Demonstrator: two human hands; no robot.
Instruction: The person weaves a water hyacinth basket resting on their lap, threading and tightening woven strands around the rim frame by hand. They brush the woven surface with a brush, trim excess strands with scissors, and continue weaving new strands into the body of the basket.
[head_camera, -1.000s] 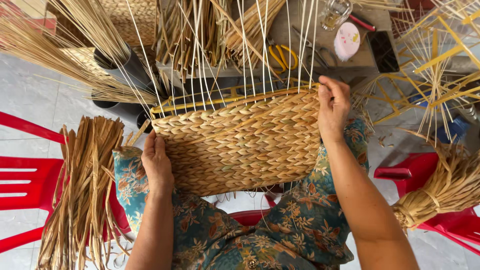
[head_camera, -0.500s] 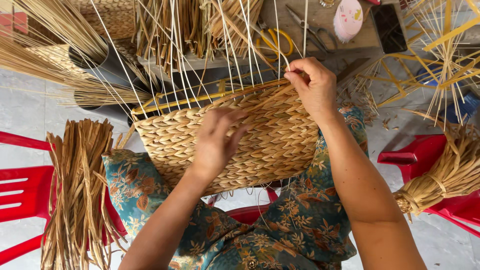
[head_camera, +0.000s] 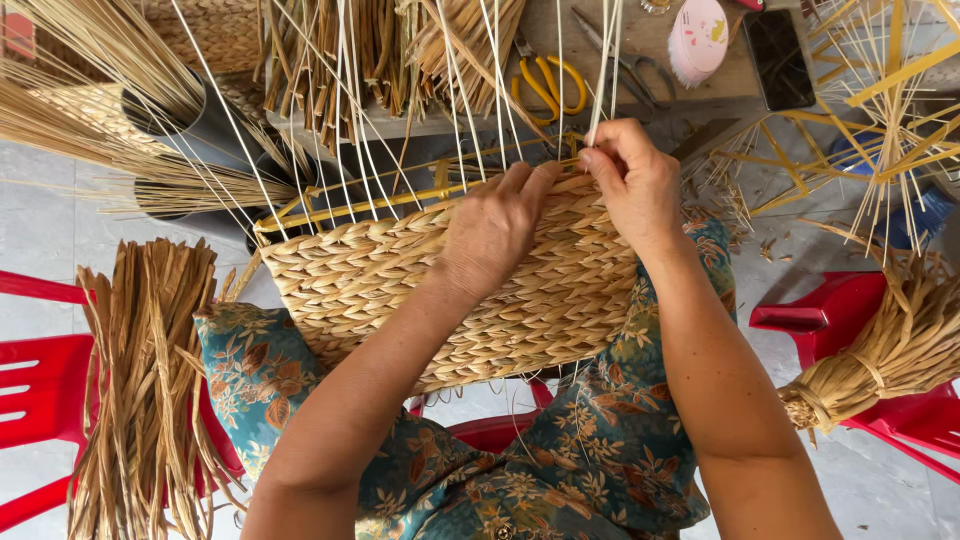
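A half-woven straw basket (head_camera: 380, 280) rests on my lap, with thin pale upright stakes (head_camera: 350, 110) rising from its top edge. My left hand (head_camera: 495, 230) lies flat on the woven wall near the upper rim, fingers stretched toward the right. My right hand (head_camera: 635, 180) is at the rim's right end, fingers pinched on a couple of the pale stakes. The two hands almost touch at the rim.
A bundle of flat dried straw (head_camera: 140, 380) lies over a red plastic chair (head_camera: 40, 390) at left. Another tied bundle (head_camera: 880, 350) rests on a red stool at right. Yellow-handled scissors (head_camera: 545, 80), a pink round case (head_camera: 697, 38) and a dark phone (head_camera: 775, 55) sit ahead.
My left hand has moved from the basket's left edge across to the upper rim beside my right hand. My right hand has shifted slightly left and pinched the stakes.
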